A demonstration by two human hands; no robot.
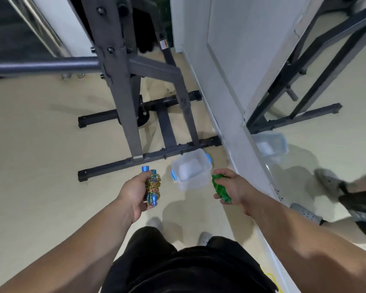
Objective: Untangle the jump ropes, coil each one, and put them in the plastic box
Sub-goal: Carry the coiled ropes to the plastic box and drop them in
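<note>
**Jump ropes coiled, one in each hand, above the box**

Jump ropes first: the multicoloured rope (153,187) with blue handles is wound into a tight bundle, and my left hand (135,193) is curled round it, with the handle ends sticking out above and below my fist. The green rope (220,188) is bunched up in my right hand (235,188), fingers wrapped over it. Both bundles are in the air, apart from each other.

Between and just beyond my hands, the clear plastic box (191,183) sits on the floor with its lid off and blue clips on two sides. I cannot make out anything inside it.

The floor (40,134) is smooth and pale beige, with soft shadows of my arms on it. My light shoes (154,223) stand on it below the hands. Just behind the box stands a dark grey metal gym rack (123,81), its base bars flat on the floor. To the right runs a white wall ledge (230,115) with a mirror (304,92) above it, showing the box and rack again.
</note>
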